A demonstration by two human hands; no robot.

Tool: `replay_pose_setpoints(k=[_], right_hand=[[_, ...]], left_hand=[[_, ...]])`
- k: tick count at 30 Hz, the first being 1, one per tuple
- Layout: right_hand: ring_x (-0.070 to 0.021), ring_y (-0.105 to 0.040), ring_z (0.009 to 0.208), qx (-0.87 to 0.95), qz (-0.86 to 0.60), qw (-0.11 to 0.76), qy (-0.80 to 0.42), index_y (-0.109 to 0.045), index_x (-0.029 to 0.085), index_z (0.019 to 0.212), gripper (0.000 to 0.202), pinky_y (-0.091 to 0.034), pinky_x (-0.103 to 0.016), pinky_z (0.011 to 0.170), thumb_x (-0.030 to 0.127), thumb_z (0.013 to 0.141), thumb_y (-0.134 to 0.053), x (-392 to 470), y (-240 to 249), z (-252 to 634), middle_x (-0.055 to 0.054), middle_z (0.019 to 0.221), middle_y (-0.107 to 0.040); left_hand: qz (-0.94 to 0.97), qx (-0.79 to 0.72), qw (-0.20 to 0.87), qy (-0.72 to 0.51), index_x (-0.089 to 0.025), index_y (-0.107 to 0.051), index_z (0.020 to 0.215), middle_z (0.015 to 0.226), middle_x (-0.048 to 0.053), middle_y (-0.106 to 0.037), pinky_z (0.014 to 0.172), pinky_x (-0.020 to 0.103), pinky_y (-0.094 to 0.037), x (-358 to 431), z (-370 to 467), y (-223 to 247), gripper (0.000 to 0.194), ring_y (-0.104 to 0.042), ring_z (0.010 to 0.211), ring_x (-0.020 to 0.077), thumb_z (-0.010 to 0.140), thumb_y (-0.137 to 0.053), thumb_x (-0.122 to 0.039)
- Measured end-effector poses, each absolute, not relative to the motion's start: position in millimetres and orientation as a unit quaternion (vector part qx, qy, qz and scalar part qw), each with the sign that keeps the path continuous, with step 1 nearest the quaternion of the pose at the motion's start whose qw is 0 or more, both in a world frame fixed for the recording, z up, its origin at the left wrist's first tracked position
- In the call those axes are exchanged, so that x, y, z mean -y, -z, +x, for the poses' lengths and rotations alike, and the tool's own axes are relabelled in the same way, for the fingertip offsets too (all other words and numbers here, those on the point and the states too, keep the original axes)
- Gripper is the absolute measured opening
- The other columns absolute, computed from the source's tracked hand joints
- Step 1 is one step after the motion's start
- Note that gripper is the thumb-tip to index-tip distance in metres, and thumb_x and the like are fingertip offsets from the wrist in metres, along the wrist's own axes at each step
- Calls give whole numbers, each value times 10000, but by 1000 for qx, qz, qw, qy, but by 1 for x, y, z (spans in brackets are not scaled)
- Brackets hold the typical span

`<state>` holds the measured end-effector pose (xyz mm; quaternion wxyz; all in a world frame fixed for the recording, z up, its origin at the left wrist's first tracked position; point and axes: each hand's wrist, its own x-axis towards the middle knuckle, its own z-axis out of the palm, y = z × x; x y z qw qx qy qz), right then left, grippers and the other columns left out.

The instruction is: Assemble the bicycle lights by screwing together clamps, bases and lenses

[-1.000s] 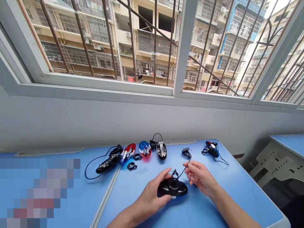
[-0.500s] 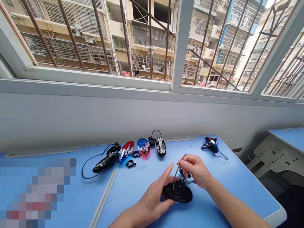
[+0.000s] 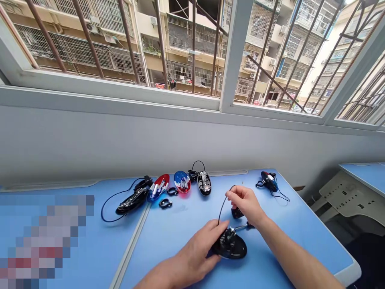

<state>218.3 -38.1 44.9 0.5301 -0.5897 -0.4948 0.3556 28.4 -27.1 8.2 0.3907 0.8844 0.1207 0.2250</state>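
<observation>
Daylight is coming through the windows (image 3: 227,60), glaring palest at upper right, while the wall (image 3: 120,138) is looking dimmer, a sheen is lightening the near desk (image 3: 300,216), shadow is lying under the neighbouring desk (image 3: 363,176), wide-angle stretch is slanting the edges, and coarse pixelation (image 3: 45,241) is masking the lower left.
</observation>
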Motion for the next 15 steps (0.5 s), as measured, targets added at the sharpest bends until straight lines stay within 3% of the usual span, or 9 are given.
replay_pose_setpoints(k=[4,7,11,15], right_hand=[[-114,-523,562,568,-611,480,-270,-604,186,676,220,-433,-232,553,374,785,-572,39,-44,229,21,589,-574],[-152,-585,652,607,-663,408,-157,-658,191,770,201,-448,-271,624,315,835,-513,44,-42,246,-17,693,-657],[-224,-611,903,623,-685,364,-101,-666,210,984,225,-453,-352,784,312,811,-563,53,-38,260,-68,1002,-689],[-274,-575,1022,695,-690,183,-84,-633,233,1120,380,-455,-370,802,359,763,-661,60,-35,253,-80,1096,-660]], left_hand=[[882,-131,411,-188,-231,-556,1044,1013,30,-547,790,248,-474,27,29,-18,409,-550,879,175,709,-504,-1],[878,-135,417,-190,-245,-549,1089,1085,34,-555,831,250,-480,27,27,-16,497,-568,941,187,676,-498,26],[888,-155,378,-208,-284,-534,1210,1297,72,-492,978,348,-443,25,26,1,645,-458,1238,283,650,-520,36],[896,-209,327,-218,-303,-570,1205,1391,93,-424,1021,459,-405,27,29,13,714,-398,1295,348,585,-564,50]])
